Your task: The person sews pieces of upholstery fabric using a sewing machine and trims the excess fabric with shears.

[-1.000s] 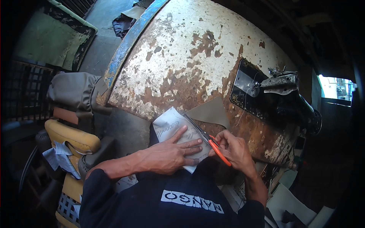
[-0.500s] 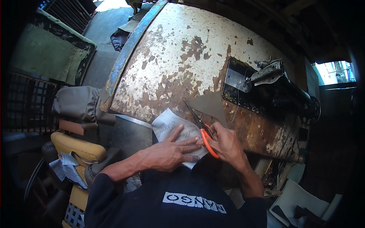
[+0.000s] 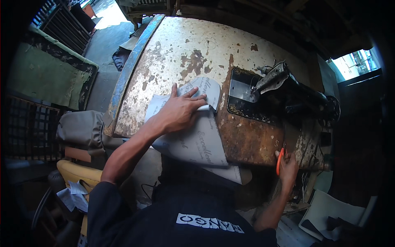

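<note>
The left grip [image 3: 181,110] is resting palm down, fingers splayed wide, on a pale printed sheet [image 3: 207,133]. The sheet is lying left of the sewing machine [image 3: 296,91], reaching the near edge of the table [image 3: 173,45]. The right grip [image 3: 289,166] is curling its fingers around orange-handled scissors [image 3: 280,161] beside that edge, toward the table's near right corner.
</note>
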A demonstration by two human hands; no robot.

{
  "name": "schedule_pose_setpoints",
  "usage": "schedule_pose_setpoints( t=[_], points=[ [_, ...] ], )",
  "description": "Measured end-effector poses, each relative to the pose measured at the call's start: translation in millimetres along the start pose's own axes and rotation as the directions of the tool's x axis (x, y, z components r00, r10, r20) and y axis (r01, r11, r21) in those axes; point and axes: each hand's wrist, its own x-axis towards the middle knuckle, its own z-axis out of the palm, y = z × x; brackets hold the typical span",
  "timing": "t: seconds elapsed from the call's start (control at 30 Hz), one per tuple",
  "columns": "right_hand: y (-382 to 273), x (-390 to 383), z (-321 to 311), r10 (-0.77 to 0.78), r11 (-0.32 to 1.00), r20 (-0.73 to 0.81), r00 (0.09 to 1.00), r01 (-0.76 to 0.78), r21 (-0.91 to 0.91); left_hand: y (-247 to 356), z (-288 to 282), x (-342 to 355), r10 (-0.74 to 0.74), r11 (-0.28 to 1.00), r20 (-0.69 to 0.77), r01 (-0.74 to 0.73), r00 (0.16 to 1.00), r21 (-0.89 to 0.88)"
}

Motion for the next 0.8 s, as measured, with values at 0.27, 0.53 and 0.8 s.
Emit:
schedule_pose_setpoints(
  t=[0.27, 0.53, 0.8],
  points=[
    [6.4, 26.6, 6.0, -0.063, 0.998, -0.06, 0.996, 0.063, -0.014, -115.6, -86.9, 156.4, -0.137, 0.94, -0.374, 0.24, 0.917, 0.244],
    [2.3, 29.5, 3.0, 0.028, 0.999, -0.022, 0.999, -0.029, -0.023, -233.7, -110.1, 278.1, -0.057, 0.803, -0.627, 0.409, 0.777, 0.434],
    [-4.7, 28.9, -2.3, 0.087, 0.994, 0.031, 0.996, -0.085, -0.062, -106.9, -45.1, 195.7, 0.081, 0.89, -0.615, 0.221, 0.785, 0.4]
  ],
)
